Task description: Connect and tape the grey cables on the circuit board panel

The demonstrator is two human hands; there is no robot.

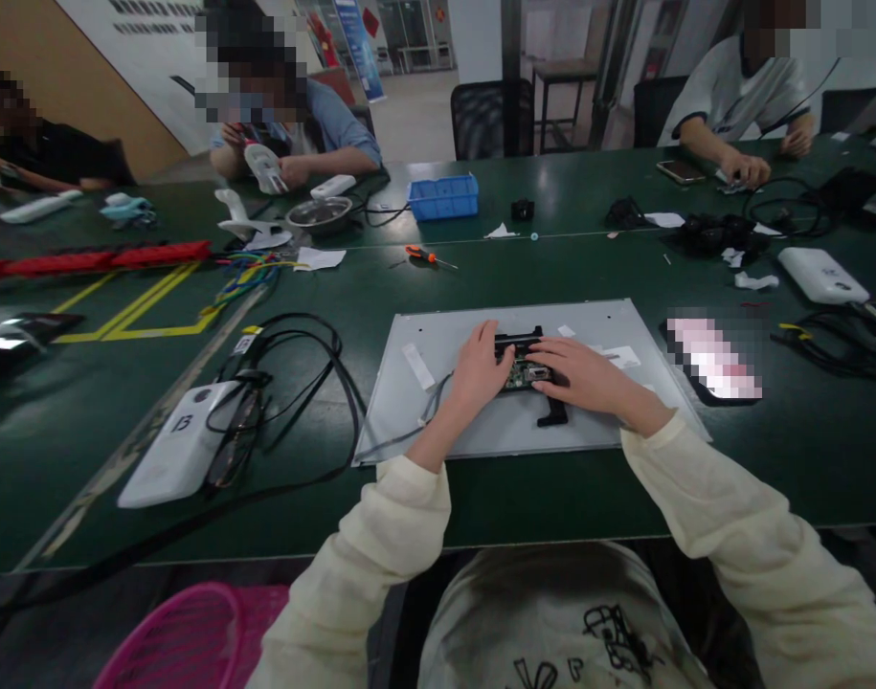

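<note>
At the left, the black cable (341, 359) loops toward the grey panel (380, 411); a forearm catching it could drag at the panel's edge; the thin grey cord (393, 440) crosses the panel and runs up by the left hand (484, 368), so a pull there might strain whatever it joins, its far end being hidden; that hand's fingers are loosely bent, thumb on the left part of the circuit board (520, 376), which sits mid-panel by the black bracket (553, 413); the right hand (579, 373) lies over its right side, fingers spread slightly and nearly flat; whether either grips or merely presses I cannot tell; uneven pressure could tilt the board or scrape bare parts; farther right, the phone (714, 362) lies just beside the panel, where a sideways shove could nudge it; as for writing, the left white power bank (179, 440) bears what looks like "13" or "B"; the panel's white labels (622, 357) are unreadable; the right white power bank's (823, 276) marking is too small to read.
</note>
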